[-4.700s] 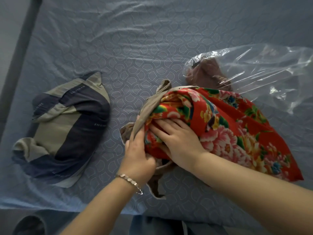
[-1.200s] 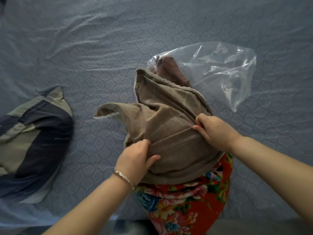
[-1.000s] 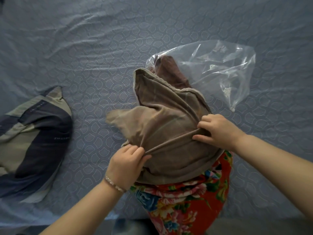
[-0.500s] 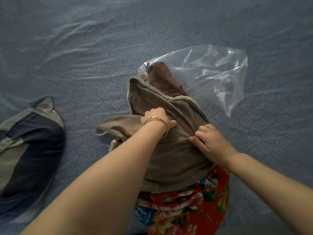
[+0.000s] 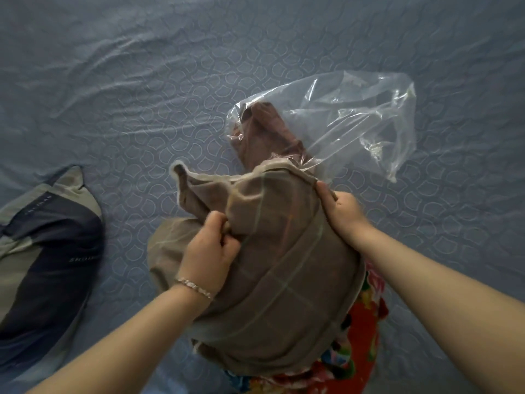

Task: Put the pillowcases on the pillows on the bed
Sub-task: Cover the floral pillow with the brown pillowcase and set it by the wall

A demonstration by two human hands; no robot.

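The pillowcase [image 5: 284,265] hides most of the floral pillow [image 5: 360,351]; only its near end shows, cut off below. Lettering on the striped pillow [image 5: 51,251], cut off at left, is too blurred to read. On the bed [image 5: 142,81], my left grip [image 5: 208,251] pinches a pillowcase fold; my right grip [image 5: 343,211] clutches its far edge.

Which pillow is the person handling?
The red floral pillow, mostly inside the brown pillowcase that the left hand and right hand grip; the navy-and-grey striped pillow lies untouched at left.
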